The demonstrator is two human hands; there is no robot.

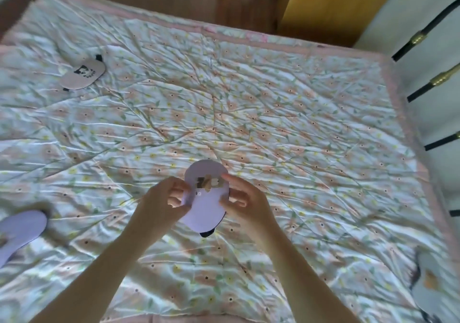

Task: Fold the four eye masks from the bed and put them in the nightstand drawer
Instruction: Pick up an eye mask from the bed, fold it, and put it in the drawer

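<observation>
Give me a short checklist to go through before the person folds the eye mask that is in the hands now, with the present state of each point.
1. Both hands on the mask: ok. The left hand and the right hand pinch the lilac mask at its two sides.
2. Mask lifted off the bed cover: cannot tell.
3. Mask already folded: not ok, it is flat and unfolded.
4. Black strap tucked in: not ok, it hangs out at the near end.
5. Other masks within view: ok. Pink mask, second lilac mask, grey mask lie on the cover.
6. Drawer open: cannot tell, out of view.
</observation>
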